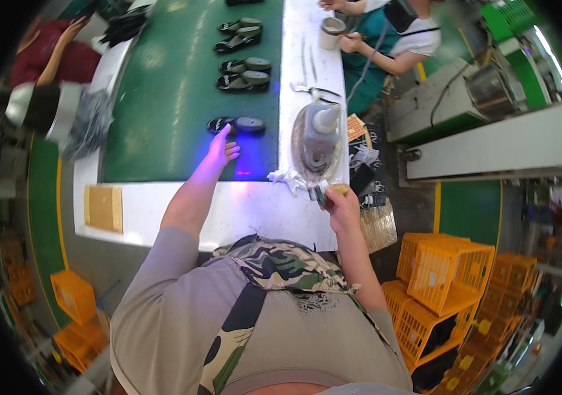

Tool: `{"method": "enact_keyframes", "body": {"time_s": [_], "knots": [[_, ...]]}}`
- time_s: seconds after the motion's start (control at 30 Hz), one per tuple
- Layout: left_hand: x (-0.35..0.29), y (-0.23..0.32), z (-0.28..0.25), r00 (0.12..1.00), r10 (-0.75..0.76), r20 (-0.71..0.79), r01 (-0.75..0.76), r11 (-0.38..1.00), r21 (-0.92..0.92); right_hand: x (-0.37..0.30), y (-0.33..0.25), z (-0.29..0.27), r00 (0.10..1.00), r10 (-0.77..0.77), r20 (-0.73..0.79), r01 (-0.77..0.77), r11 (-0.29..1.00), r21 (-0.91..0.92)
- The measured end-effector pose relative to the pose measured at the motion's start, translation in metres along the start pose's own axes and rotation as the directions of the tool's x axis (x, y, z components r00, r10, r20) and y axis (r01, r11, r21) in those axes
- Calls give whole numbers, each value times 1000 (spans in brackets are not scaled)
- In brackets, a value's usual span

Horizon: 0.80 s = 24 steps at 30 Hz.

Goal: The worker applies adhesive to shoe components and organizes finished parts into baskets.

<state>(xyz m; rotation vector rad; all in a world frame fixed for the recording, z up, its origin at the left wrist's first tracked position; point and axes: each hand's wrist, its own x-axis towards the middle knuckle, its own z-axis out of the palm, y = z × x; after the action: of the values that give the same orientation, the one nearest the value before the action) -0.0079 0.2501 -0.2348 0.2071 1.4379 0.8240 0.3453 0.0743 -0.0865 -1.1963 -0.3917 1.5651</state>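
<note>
My left hand (223,146) reaches over the green conveyor belt, fingers apart, its fingertips at the near edge of a dark sandal (250,125). Whether they touch the sandal I cannot tell. In my right hand (343,209) is a small tan-and-dark tool (337,189), possibly a brush, held over the white table's right edge. Just beyond it stands a translucent squeeze bottle (325,125) with a nozzle, in a smeared round tray. A crumpled white cloth (289,180) lies beside the tray. Further up the belt are several more sandals (244,80) in pairs.
A co-worker in a green apron (368,56) works at the far right beside a pot (331,33). Another person in dark red (53,52) is at the far left. A brown board (104,208) lies on the near white ledge. Orange crates (451,273) are stacked at my right.
</note>
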Motion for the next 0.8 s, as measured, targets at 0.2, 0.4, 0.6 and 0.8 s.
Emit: {"method": "enact_keyframes", "body": {"time_s": [0.2,0.4,0.6,0.8], "knots": [[93,21,37,974,-152,-170,93,945,-312,-46,7,-15,960,-72,-271,104,989,105],[59,43,15,994,-63,95,95,914,-394,-52,29,-6,954,-57,-295,94,989,111],[-84,95,-30,587,534,608,-141,807,-573,-7,9,27,983,-83,-162,75,995,-59],[-199,93,-72,285,800,528,-883,434,-180,43,-22,130,975,-162,150,192,957,-215]]}}
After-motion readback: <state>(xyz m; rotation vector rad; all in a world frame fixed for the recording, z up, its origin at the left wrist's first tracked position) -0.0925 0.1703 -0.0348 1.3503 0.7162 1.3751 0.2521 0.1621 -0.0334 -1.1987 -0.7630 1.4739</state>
